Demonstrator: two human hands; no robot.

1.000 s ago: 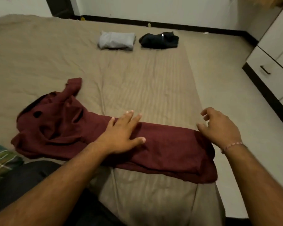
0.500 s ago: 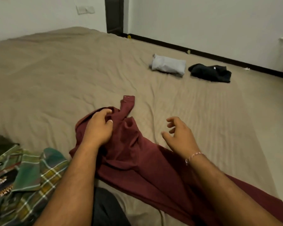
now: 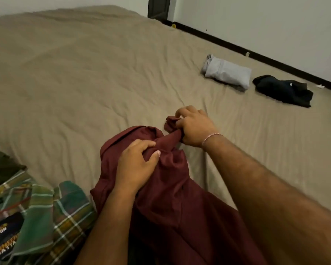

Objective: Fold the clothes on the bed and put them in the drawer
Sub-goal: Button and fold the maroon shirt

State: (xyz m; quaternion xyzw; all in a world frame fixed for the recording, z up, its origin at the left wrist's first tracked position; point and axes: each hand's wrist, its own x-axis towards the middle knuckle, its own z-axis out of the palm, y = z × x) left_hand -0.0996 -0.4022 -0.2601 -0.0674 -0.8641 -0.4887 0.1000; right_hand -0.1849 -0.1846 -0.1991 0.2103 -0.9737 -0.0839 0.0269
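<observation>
Left hand [image 3: 137,165] grips bunched maroon shirt [image 3: 170,197] near collar; right hand [image 3: 194,129] pinches sleeve end just beyond it. Shirt's long axis runs from hands back toward the person's right. Open bed [image 3: 75,83] ahead and left. Folded grey garment [image 3: 226,72] and black garment [image 3: 284,90] well apart, far right; plaid shirt [image 3: 42,213] near left.

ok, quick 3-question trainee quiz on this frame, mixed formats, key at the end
1. True or false: both hands grip the maroon shirt.
2. Multiple choice: which garment lies nearest the black skirting board? A) grey folded garment B) black folded garment C) green plaid shirt
3. Fill in: the hand wearing a thread bracelet is the ____ hand.

Key: 1 true: left hand and right hand each hold bunched fabric. 2 B. 3 right.
</observation>
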